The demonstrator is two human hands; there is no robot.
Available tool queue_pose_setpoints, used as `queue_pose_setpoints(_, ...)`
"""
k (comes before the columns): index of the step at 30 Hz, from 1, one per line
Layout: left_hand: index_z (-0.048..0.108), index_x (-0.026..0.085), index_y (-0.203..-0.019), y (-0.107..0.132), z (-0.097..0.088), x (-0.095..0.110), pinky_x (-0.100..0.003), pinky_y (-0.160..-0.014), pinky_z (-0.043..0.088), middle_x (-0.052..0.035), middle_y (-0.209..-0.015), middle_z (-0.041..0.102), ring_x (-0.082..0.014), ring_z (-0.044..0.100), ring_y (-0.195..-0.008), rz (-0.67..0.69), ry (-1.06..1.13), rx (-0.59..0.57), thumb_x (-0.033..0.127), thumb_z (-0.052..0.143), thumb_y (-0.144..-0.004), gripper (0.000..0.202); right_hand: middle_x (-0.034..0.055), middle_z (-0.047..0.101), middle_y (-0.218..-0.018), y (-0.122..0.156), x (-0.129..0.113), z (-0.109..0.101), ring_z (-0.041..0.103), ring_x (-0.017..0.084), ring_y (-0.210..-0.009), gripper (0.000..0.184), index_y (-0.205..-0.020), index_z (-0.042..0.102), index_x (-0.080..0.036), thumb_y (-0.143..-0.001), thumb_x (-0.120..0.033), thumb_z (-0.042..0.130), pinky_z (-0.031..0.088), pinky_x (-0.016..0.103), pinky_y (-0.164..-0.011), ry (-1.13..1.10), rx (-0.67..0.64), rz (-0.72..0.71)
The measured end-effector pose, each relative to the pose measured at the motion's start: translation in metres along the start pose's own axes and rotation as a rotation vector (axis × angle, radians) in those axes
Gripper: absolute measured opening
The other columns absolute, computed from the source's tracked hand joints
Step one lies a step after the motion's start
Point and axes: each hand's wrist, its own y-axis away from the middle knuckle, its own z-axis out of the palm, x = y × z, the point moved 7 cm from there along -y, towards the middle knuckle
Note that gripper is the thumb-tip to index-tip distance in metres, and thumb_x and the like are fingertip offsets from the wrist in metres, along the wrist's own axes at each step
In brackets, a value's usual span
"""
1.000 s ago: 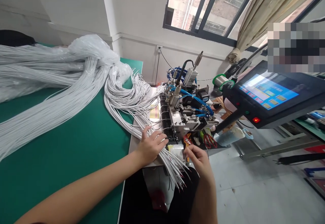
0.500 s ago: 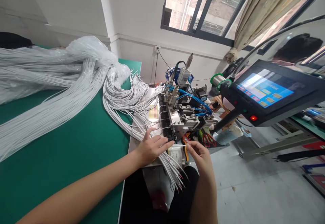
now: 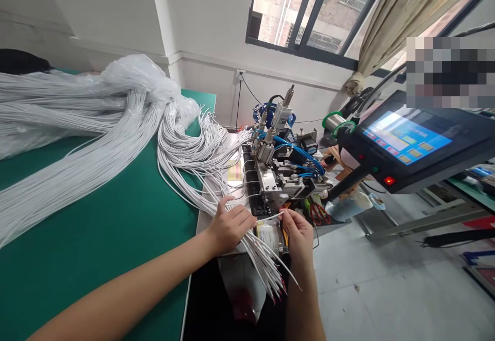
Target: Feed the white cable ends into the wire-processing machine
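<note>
Several thin white cables hang past the front edge of the machine's metal plate, with reddish tips at their lower ends. My left hand lies over this bunch, its fingers curled round a white cable. Between the thumb and forefinger of my right hand is pinched the end part of a single white cable, which runs across from my left fingertips. Just beyond both hands stands a bench machine with metal cylinders and blue air tubes, and its black feed strip carries cables laid side by side.
Long bundles of white cable, partly in clear plastic, cover much of the green table. A touchscreen and a wire spool stand on the right. Red-handled scissors lie beside the machine. Another person is behind the screen.
My left fingers have curled in from a stretched position. My right hand has risen slightly, lifting the cable end so it slopes upward. The hanging cable ends have swung a little right and down.
</note>
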Motion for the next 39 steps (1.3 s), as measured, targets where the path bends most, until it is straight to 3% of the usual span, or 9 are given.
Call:
queue_pose_setpoints(7,0.059,0.019,-0.081,0.004,0.005,0.0,-0.04,-0.097,0.024,0.0022,-0.069,0.062,-0.0131,0.057,-0.073,0.04,0.009,-0.048,0.011,0.042,-0.09,0.021,0.0036,0.068,-0.076,0.002,-0.003,0.008,0.056,0.013,-0.068,0.028,-0.096,0.073,-0.018,-0.082,-0.042,0.068,0.042,0.023,-0.062,0.04,-0.088,0.021)
queue_pose_setpoints(13,0.06,0.018,-0.083,0.006,0.009,-0.001,-0.043,-0.094,0.025,-0.0008,-0.069,0.061,-0.0159,0.056,-0.074,0.033,-0.023,-0.073,0.005,0.037,-0.082,0.026,0.0033,0.068,-0.076,0.001,0.003,0.011,0.043,0.007,-0.049,0.033,-0.096,0.072,-0.017,-0.079,-0.046,0.069,0.034,0.021,-0.048,-0.005,-0.176,0.148)
queue_pose_setpoints(15,0.062,0.018,-0.087,0.006,0.01,-0.002,-0.044,-0.094,0.026,-0.0009,-0.07,0.061,-0.0163,0.055,-0.073,0.02,-0.032,-0.086,0.007,0.039,-0.082,0.026,0.0036,0.067,-0.075,-0.002,0.005,0.01,0.047,0.009,-0.052,0.033,-0.093,0.072,-0.017,-0.077,-0.046,0.071,0.037,0.021,-0.05,0.027,-0.191,0.158)
queue_pose_setpoints(18,0.064,0.02,-0.097,0.006,0.011,-0.003,-0.045,-0.096,0.025,-0.001,-0.071,0.061,-0.0168,0.055,-0.073,-0.001,-0.044,-0.099,0.009,0.041,-0.084,0.029,0.0044,0.067,-0.074,-0.008,0.001,0.008,0.056,0.014,-0.064,0.031,-0.089,0.071,-0.016,-0.075,-0.044,0.072,0.042,0.023,-0.059,0.156,-0.187,0.089)
queue_pose_setpoints(23,0.066,0.02,-0.102,0.007,0.011,-0.003,-0.046,-0.099,0.024,-0.0028,-0.076,0.064,-0.0187,0.058,-0.081,-0.018,-0.062,-0.098,0.009,0.044,-0.082,0.032,0.0046,0.065,-0.072,-0.015,-0.016,0.009,0.05,0.014,-0.059,0.029,-0.083,0.069,-0.015,-0.078,-0.044,0.067,0.04,0.024,-0.056,0.499,-0.133,-0.074)
queue_pose_setpoints(27,0.067,0.02,-0.102,0.009,0.013,-0.005,-0.047,-0.099,0.024,-0.0032,-0.079,0.065,-0.0196,0.058,-0.084,-0.044,-0.082,-0.084,0.009,0.046,-0.082,0.031,0.0023,0.059,-0.065,-0.02,-0.018,0.015,0.048,0.014,-0.059,0.03,-0.075,0.065,-0.015,-0.083,-0.044,0.059,0.037,0.025,-0.056,0.614,-0.179,-0.147)
queue_pose_setpoints(39,0.066,0.018,-0.096,0.007,0.017,-0.008,-0.049,-0.096,0.025,-0.0042,-0.08,0.065,-0.0211,0.057,-0.085,-0.091,-0.09,-0.137,0.005,0.045,-0.077,0.031,-0.0041,0.039,-0.06,-0.033,0.003,0.026,0.035,0.012,-0.058,0.031,-0.065,0.049,-0.02,-0.085,-0.042,0.056,0.03,0.023,-0.055,0.392,-0.321,-0.107)
